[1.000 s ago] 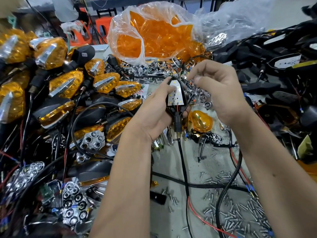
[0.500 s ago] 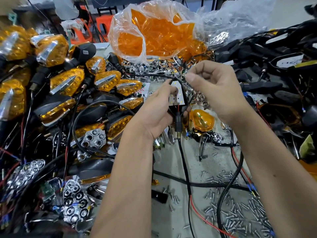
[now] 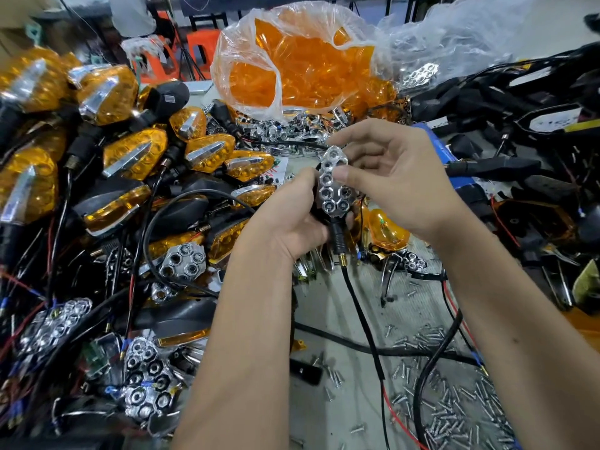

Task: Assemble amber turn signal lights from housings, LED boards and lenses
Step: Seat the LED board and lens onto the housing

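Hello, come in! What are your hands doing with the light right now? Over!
Left hand grips black housing. Right hand pinches chrome reflector onto it. No amber lens yet. Nothing blocking.

This is an assembly workshop: a heap of finished amber turn signal lights [image 3: 130,157] at nine o'clock, a clear plastic bag of orange lenses [image 3: 292,66] at twelve, loose silver screws [image 3: 454,407] scattered at five, black wiring [image 3: 535,102] at two.
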The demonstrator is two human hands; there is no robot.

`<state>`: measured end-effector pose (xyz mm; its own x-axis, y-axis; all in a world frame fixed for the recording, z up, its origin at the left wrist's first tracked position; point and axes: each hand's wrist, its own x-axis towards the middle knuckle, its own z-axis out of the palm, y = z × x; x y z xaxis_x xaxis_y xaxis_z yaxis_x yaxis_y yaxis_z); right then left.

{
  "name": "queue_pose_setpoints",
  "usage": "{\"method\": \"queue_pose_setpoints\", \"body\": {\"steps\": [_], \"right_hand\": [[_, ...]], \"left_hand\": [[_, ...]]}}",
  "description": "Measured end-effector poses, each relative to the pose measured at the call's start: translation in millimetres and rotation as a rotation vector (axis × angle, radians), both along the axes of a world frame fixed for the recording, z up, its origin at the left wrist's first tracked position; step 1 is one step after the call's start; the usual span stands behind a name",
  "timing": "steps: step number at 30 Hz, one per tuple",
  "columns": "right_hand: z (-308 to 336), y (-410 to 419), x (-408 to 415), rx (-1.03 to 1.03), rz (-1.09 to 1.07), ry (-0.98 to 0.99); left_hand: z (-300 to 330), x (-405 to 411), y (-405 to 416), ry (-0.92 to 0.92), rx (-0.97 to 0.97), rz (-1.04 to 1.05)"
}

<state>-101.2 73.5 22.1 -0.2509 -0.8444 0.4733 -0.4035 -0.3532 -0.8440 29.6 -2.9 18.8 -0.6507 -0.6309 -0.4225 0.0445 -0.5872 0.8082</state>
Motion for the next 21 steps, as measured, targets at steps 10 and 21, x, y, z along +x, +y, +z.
{"method": "queue_pose_setpoints", "body": {"steps": [10,21], "right_hand": [[-3.1,-0.6,-0.6,0.041,0.002,0.057],[-8.9,-2.3,-6.8,0.115,-0.035,0.207]], "left_hand": [[1.3,1.4,1.5,-0.003,-0.004,-0.008],[-2.1,0.9,1.5,0.022,-0.022,-0.024]]}}
